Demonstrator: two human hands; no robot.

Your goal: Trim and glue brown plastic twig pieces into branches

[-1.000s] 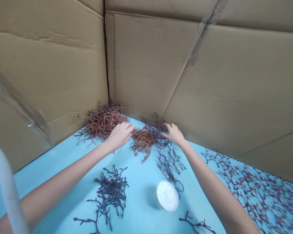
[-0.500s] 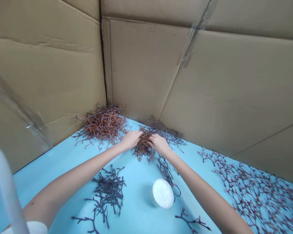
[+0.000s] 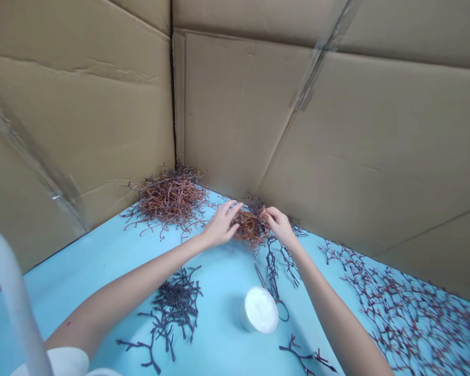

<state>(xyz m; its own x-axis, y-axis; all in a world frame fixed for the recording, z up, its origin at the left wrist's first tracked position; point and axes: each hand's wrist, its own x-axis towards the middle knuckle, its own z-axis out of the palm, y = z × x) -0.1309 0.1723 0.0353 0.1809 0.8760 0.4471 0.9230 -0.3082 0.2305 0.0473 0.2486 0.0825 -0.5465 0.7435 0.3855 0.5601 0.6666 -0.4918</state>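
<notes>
A tangled clump of thin reddish-brown twig-like pieces (image 3: 249,228) is between my hands near the back of the blue table. My right hand (image 3: 279,224) pinches the clump's right edge between thumb and fingers. On the clump's left side, my left hand (image 3: 221,225) has its thumb and fingers spread, with the fingertips at the strands. Dark branching twigs (image 3: 272,261) lie just below the clump, and more of them lie behind it, partly hidden. A larger heap of reddish-brown twigs (image 3: 172,197) stands to the left in the corner.
Scissors (image 3: 283,310) lie partly behind a white round container (image 3: 260,310). Dark twigs (image 3: 178,300) are piled at front left, and a single branched piece (image 3: 307,356) is at front right. Many branched pieces (image 3: 407,308) cover the right side. Cardboard walls (image 3: 235,104) close off the back and left.
The clump has shifted a little to the right. My left fingers have spread apart, and my right hand has moved right, pinching the clump's edge. The camera view has shifted slightly.
</notes>
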